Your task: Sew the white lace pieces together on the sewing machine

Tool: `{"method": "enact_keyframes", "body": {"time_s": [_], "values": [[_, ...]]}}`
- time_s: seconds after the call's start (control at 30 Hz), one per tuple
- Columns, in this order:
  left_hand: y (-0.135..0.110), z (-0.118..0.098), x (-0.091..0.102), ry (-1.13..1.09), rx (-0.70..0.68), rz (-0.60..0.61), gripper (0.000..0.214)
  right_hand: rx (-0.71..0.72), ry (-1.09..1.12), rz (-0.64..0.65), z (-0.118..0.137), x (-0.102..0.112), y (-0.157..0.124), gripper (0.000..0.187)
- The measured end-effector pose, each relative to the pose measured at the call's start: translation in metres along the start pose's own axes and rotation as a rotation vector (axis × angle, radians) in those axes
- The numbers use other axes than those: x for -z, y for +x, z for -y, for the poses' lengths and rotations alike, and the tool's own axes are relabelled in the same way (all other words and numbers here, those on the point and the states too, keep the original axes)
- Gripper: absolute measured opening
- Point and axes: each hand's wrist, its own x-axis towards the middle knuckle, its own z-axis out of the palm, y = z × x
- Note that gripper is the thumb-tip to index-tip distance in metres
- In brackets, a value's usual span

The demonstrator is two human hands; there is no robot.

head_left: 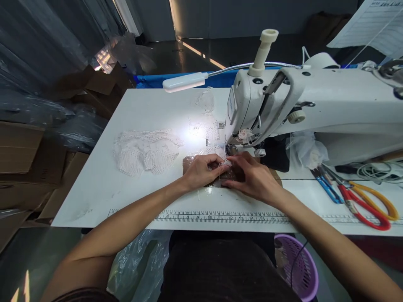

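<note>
Both of my hands meet just in front of the needle area of a white sewing machine (283,105). My left hand (201,170) pinches a small pale piece of lace (225,163) between thumb and fingers. My right hand (252,174) rests beside it, fingers curled onto the same piece, over a brownish transparent patch (189,161) on the table. A pile of white lace trim (145,153) lies to the left of my hands. More lace (204,121) lies under the lamp's glare behind them.
A white table (103,188) carries a printed ruler (220,217) along its front edge. Red and orange scissors (368,201) and blue snips (325,188) lie at right. A gooseneck lamp (185,82) hangs above. Cardboard boxes (22,147) stack at left. A purple basket (297,268) stands below.
</note>
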Motion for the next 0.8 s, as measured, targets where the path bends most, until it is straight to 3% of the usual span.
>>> {"method": "enact_keyframes", "body": {"time_s": [0.1,0.23,0.37,0.53,0.67,0.8], "values": [[0.002,-0.002,0.003,-0.017,0.058,0.025,0.021,0.036,-0.074,-0.073,0.002,-0.011,0.005,0.025],[0.004,-0.001,0.005,-0.05,0.117,0.036,0.021,-0.008,0.132,-0.134,-0.012,0.005,-0.005,0.021],[0.003,0.001,0.003,-0.051,0.104,0.045,0.018,-0.164,0.377,0.011,-0.022,0.031,-0.022,0.018],[0.002,0.003,-0.001,-0.008,0.021,0.106,0.016,-0.336,0.915,0.189,-0.015,0.039,-0.03,0.024],[0.002,0.003,0.0,0.026,-0.015,0.069,0.015,-0.375,1.203,0.152,-0.016,0.043,-0.036,0.023],[0.002,0.004,0.0,0.024,-0.046,0.085,0.014,-0.331,1.199,0.029,-0.02,0.043,-0.042,0.024]]}}
